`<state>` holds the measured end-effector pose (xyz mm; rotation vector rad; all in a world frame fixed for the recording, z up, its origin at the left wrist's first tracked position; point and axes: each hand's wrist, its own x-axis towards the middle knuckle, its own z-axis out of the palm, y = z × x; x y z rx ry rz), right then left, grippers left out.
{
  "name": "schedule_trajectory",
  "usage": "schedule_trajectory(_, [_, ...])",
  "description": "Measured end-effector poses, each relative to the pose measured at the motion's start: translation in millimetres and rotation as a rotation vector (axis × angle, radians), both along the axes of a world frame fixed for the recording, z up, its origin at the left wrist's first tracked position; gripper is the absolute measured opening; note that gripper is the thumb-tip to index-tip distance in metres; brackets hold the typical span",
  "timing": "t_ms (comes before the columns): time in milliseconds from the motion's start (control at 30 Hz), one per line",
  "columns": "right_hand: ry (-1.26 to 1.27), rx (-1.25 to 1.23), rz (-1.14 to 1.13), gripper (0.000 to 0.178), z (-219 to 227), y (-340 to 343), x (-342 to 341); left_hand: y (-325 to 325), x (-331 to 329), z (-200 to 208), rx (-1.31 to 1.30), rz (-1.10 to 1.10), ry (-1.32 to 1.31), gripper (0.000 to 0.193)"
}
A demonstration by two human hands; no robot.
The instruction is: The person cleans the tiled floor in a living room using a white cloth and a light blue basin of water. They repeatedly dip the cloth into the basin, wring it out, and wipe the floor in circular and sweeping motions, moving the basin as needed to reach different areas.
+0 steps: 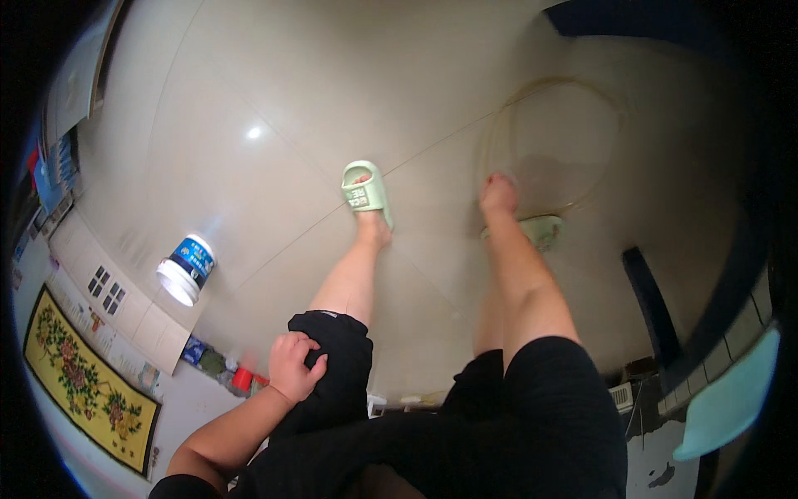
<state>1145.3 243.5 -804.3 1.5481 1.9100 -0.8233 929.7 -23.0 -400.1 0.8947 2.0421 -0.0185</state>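
Observation:
My left hand [296, 366] rests on my left knee, over the black shorts [345, 349], with its fingers and thumb apart and nothing in it. My right arm reaches down past my right leg. At its end my right hand [499, 195] is closed near the floor, and a thin, yellowish, see-through hose [619, 104] runs from it in a wide loop to the right. The hose is faint and blurred, and the fingers' exact grip is hard to make out. On my left foot is a pale green slipper [366, 190]; the right slipper [540, 230] is partly hidden by my forearm.
A white bucket with a blue label [197, 256] lies tilted on the shiny tiled floor [274, 91] at left. Beyond stand a white cabinet [141, 316] and a yellow flower picture [87, 374]. Dark blue furniture legs [651, 303] and a pale green panel [731, 399] are at right.

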Motion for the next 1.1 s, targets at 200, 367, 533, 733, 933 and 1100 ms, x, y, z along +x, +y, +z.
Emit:
schedule_trajectory(200, [0.278, 0.071, 0.025, 0.016, 199.5, -21.0, 15.4, 10.3, 17.1, 8.2, 0.01, -0.058, 0.029, 0.017])
schedule_trajectory(367, [0.547, 0.066, -0.017, 0.014, 381.3, -17.2, 28.4, 16.6, 23.2, 16.7, -0.064, -0.108, 0.021, 0.019])
schedule_trajectory(533, [0.801, -0.406, -0.301, 0.011, 520.1, -20.4, 40.6, 18.6, 28.9, 9.9, -0.125, 0.324, -0.107, 0.039])
schedule_trajectory(733, [0.985, -0.5, -0.243, 0.012, 576.1, -15.8, 60.5, 100.6, -24.0, 93.8, 0.367, 1.656, -0.877, 0.041])
schedule_trajectory(933, [0.996, -0.455, -0.52, 0.02, 608.0, -12.3, 34.5, 94.4, -52.1, 179.3, 0.947, 1.025, -0.623, 0.022])
schedule_trajectory(1100, [1.19, -0.372, -0.842, 0.039, 661.9, 25.5, -20.4, 66.9, -67.5, 233.5, 1.098, 0.887, -0.566, 0.024])
